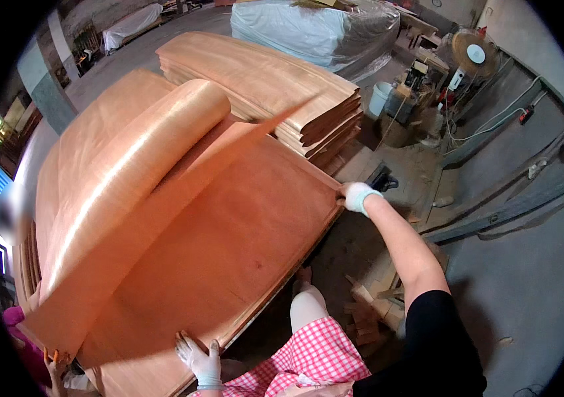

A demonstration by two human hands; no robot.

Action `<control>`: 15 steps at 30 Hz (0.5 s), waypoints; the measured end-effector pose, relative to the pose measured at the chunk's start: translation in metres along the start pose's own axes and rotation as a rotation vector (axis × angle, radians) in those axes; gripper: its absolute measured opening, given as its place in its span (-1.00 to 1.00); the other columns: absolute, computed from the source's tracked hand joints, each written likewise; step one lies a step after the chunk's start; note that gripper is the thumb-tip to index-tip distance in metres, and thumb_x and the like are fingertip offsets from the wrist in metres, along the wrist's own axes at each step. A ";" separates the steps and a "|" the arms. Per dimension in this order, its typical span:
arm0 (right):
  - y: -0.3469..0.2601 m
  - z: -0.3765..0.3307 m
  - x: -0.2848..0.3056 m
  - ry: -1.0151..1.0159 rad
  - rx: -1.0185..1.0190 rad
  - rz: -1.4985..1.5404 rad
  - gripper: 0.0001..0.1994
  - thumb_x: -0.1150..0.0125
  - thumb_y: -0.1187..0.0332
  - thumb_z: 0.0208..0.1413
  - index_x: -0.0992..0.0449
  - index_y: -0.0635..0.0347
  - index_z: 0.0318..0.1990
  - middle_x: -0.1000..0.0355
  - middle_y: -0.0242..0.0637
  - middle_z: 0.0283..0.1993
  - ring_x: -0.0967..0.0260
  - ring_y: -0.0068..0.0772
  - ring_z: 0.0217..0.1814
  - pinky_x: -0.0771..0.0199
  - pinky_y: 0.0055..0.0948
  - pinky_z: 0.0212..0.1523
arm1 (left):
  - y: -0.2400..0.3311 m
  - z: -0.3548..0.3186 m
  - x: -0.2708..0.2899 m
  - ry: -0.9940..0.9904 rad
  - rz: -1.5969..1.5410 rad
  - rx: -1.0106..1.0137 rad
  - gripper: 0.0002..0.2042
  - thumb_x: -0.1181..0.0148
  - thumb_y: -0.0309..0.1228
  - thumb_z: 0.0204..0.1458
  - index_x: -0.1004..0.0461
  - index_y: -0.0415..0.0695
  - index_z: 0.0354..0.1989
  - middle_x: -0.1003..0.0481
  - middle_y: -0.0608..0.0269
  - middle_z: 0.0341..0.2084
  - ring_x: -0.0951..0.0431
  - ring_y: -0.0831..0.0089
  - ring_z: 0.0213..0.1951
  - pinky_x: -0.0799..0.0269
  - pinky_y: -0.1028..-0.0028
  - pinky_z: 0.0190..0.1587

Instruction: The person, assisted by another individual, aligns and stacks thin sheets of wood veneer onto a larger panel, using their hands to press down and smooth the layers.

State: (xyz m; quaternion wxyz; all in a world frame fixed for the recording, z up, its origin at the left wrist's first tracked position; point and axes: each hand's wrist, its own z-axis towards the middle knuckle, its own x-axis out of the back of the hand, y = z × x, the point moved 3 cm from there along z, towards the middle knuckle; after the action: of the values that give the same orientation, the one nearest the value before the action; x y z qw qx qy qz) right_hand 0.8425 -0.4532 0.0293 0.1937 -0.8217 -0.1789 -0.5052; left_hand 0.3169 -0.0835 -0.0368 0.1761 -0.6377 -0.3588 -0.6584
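1. Veneer sheet [229, 245]: a large reddish-brown sheet, laid flat on top of a low stack at the centre of the view; its near edge is held at two places by gloved hands.
2. Left hand [197, 357]: white-gloved, fingers spread, pressed flat on the near corner of the veneer sheet at the lower edge of the view; not closed round anything.
3. Right hand [356, 196]: white-gloved, arm stretched forward, fingers closed on the far right corner of the veneer sheet. The hands are set well apart along the same edge.
4. Curled sheet [136, 172]: a lighter, glossy sheet, bowed upward in a roll over the left part of the stack, with one thin edge raised toward the right.
5. Second pile of veneer [262, 83]: many thin pale sheets, stacked behind and to the right of the first, their edges wavy.
6. Wrapped pallet [315, 30]: covered in clear plastic, standing behind the second pile.
7. Fan [474, 54]: round, standing at upper right near a white bucket [380, 98].
8. Another person's hand [54, 360]: seen at the lower left corner of the stack.
9. Wood offcuts [368, 311]: scattered on the floor beside the person's leg.
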 end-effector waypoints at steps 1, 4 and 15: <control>0.009 0.010 0.001 -0.041 -0.041 0.020 -0.65 -0.21 0.21 0.13 -0.58 0.17 0.02 -0.55 0.00 0.00 -0.47 0.03 0.10 -0.45 -0.18 0.11 | -0.001 -0.001 0.002 0.000 0.043 -0.024 0.01 -0.31 -0.01 -0.09 0.06 -0.32 0.46 0.01 -0.23 0.44 0.05 -0.12 0.46 0.22 0.00 0.48; 0.018 0.028 -0.018 0.000 -0.084 0.053 -0.61 -0.24 0.17 0.14 -0.57 0.25 0.02 -0.55 0.04 0.00 -0.47 0.04 0.11 -0.45 -0.20 0.10 | -0.011 -0.005 0.001 0.025 0.094 -0.004 0.01 -0.31 -0.01 -0.09 0.05 -0.31 0.46 0.00 -0.23 0.43 0.02 -0.14 0.44 0.20 0.00 0.47; -0.074 -0.078 -0.085 0.698 -0.004 1.092 -0.78 -0.29 0.30 0.17 -0.48 0.30 -0.26 -0.47 -0.11 -0.35 -0.44 -0.29 -0.25 -0.45 -0.28 -0.11 | 0.082 -0.068 0.045 0.172 -0.363 -0.316 -0.77 -0.31 -0.44 -0.02 -0.59 -0.18 -0.17 -0.60 0.05 -0.23 -0.57 -0.01 -0.17 -0.46 0.13 -0.01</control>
State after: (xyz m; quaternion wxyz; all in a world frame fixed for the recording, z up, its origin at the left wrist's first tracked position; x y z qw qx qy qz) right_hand 0.7111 -0.4370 -0.0043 0.4680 -0.5825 0.3390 -0.5717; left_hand 0.3189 -0.1768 0.0321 -0.0169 -0.5239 -0.3440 -0.7790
